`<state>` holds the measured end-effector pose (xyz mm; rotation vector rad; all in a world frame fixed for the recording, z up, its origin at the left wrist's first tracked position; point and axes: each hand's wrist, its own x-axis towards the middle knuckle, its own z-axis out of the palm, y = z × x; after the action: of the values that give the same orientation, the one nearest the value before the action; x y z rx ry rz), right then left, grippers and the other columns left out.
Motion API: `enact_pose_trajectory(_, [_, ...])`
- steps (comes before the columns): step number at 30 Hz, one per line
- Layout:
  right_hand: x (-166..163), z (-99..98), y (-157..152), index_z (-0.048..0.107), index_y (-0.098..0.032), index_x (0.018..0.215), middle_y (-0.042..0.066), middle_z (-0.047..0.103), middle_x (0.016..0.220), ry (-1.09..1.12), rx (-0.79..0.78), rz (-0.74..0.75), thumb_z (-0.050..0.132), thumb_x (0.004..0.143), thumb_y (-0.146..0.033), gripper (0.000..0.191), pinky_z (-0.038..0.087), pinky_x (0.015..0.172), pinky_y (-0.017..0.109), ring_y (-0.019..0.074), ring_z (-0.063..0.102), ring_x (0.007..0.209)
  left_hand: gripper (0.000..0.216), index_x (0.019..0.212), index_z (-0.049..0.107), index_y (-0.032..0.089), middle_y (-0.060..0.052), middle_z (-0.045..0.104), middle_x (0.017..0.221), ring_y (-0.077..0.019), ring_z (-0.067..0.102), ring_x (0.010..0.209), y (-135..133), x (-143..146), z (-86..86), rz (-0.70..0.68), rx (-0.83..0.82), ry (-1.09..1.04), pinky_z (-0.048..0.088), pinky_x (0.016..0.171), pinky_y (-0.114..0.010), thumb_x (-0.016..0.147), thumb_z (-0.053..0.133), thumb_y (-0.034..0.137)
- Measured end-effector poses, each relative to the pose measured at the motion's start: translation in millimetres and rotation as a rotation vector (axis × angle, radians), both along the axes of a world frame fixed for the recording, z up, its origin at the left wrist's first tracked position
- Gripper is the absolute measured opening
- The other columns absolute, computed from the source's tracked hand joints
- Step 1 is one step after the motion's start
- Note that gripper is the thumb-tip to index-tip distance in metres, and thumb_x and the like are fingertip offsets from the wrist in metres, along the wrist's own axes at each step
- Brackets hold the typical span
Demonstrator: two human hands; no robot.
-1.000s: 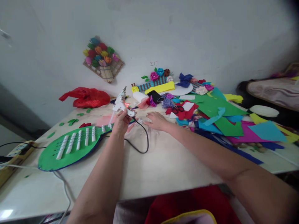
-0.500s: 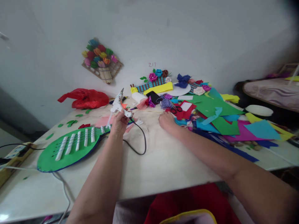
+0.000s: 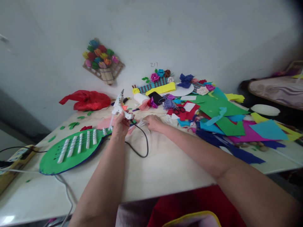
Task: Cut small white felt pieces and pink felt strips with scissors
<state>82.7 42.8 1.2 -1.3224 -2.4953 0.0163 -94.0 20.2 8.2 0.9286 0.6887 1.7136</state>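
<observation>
My left hand is closed round the handle of a white hot glue gun, its nozzle pointing up and a glue stick hanging from its rear. Just left of this hand lies a green guitar-shaped cutout with white rolled strips across its strings. My right hand rests low over the tabletop, fingers bent and drawn together at some white paper scraps. Whatever sits between those fingertips is too small to make out.
Coloured sheets, scissors and yarn crowd the right side. A red plastic bag lies at the back left. The glue gun's black cord loops between my arms. A power strip sits at the left edge.
My right hand has moved left from beside the coloured papers to the white scraps nearer the glue gun. White bits now show where it was. My left hand still holds the glue gun.
</observation>
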Motion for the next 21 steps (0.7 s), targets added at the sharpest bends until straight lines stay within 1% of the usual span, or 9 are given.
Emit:
enact_pose_trajectory(3, [-5,-0.2,0,0.059,-0.024,0.117,0.004,0.059,0.121,0.004,-0.013,0.063,0.048,0.072,-0.013,0.048,0.042,0.083,0.028,0.0214,0.054,0.108,0.021,0.082,0.063,0.015,-0.004,0.065,0.07,-0.0142,0.064,0.064,0,-1,0.6,0.015,0.001,-0.009,0.051,0.052,-0.021,0.074,0.061,0.035])
enact_pose_trajectory(6, [-11,1.3,-1,0.057,-0.023,0.119,0.006,0.061,0.117,-0.026,-0.033,0.103,0.047,0.072,-0.012,0.05,0.043,0.082,0.029,0.0221,0.053,0.107,0.023,0.082,0.063,0.015,-0.004,0.065,0.07,-0.0141,0.064,0.065,0,-3,0.1,0.003,0.012,-0.02,0.051,0.054,-0.022,0.072,0.063,0.036])
enact_pose_trajectory(9, [-16,1.6,1,0.058,-0.022,0.118,0.007,0.064,0.111,0.007,-0.042,0.13,0.05,0.072,-0.015,0.047,0.043,0.078,0.028,0.022,0.055,0.103,0.023,0.083,0.062,0.016,-0.004,0.065,0.071,-0.0148,0.064,0.066,2,-3,-1.3,-0.01,0.017,-0.023,0.052,0.057,-0.023,0.071,0.065,0.036])
enact_pose_trajectory(12, [-18,0.3,8,0.06,-0.022,0.116,0.004,0.066,0.105,0.114,-0.116,0.191,0.055,0.074,-0.023,0.042,0.043,0.075,0.023,0.0179,0.06,0.093,0.021,0.083,0.062,0.016,-0.004,0.065,0.07,-0.0152,0.064,0.067,2,-2,-1.4,-0.003,0.011,-0.031,0.052,0.057,-0.024,0.072,0.064,0.035])
enact_pose_trajectory(14, [-16,0.3,14,0.062,-0.021,0.113,0.004,0.067,0.104,0.169,-0.129,0.16,0.051,0.078,-0.025,0.037,0.043,0.076,0.022,0.0165,0.06,0.093,0.019,0.082,0.062,0.016,-0.004,0.065,0.07,-0.0145,0.064,0.066,1,-1,-0.6,-0.012,0.012,-0.053,0.052,0.057,-0.023,0.074,0.063,0.032])
enact_pose_trajectory(16, [-14,1.8,20,0.063,-0.019,0.112,0.006,0.066,0.108,0.172,-0.106,0.064,0.046,0.081,-0.023,0.035,0.042,0.081,0.023,0.0173,0.059,0.099,0.017,0.081,0.062,0.014,-0.004,0.065,0.069,-0.0136,0.064,0.064,0,0,0.1,-0.028,0.012,-0.074,0.052,0.056,-0.021,0.074,0.061,0.03])
enact_pose_trajectory(18, [-13,4.4,24,0.062,-0.018,0.114,0.008,0.064,0.114,0.116,-0.103,0.0,0.045,0.081,-0.021,0.037,0.04,0.085,0.024,0.0186,0.057,0.105,0.017,0.081,0.063,0.013,-0.004,0.065,0.068,-0.0129,0.064,0.062,0,0,0.1,-0.037,0.013,-0.084,0.051,0.055,-0.02,0.075,0.06,0.029])
enact_pose_trajectory(21, [-19,8.8,23,0.061,-0.021,0.115,0.007,0.062,0.117,-0.017,-0.119,-0.017,0.046,0.082,-0.025,0.037,0.041,0.085,0.025,0.0196,0.056,0.107,0.018,0.082,0.063,0.012,-0.004,0.065,0.068,-0.0125,0.064,0.062,1,1,-1.1,-0.052,0.006,-0.079,0.051,0.054,-0.019,0.076,0.059,0.029])
